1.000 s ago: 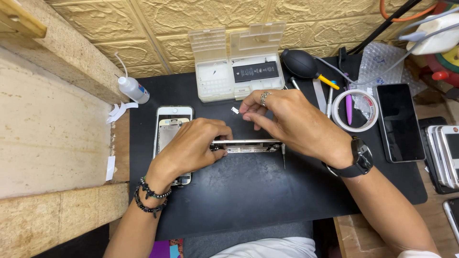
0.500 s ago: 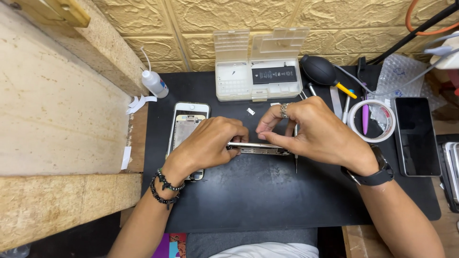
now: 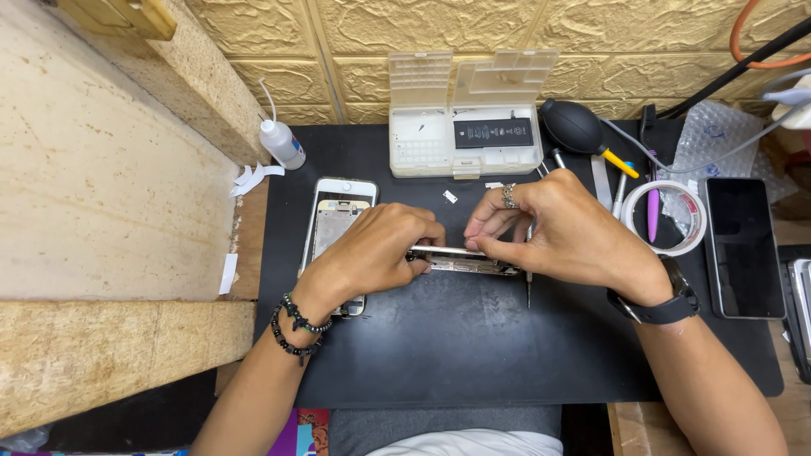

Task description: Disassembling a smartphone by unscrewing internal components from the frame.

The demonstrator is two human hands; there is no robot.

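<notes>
Open phone (image 3: pixel 460 257) held on edge at middle of black mat (image 3: pixel 473 355). Left end gripped by left hand (image 3: pixel 372 253), fingers curled shut on it. Top edge pinched by right hand (image 3: pixel 566 232); thin screwdriver (image 3: pixel 529 283) also held there. Phone frame (image 3: pixel 338 219) partly covered by left hand. Tape roll (image 3: pixel 667 215) seen right.

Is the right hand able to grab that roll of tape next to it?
Probably yes, but not freely. The roll of tape lies just beside the right hand with nothing between them, though a purple tool rests across it and the hand's fingers are busy pinching the opened phone.
</notes>
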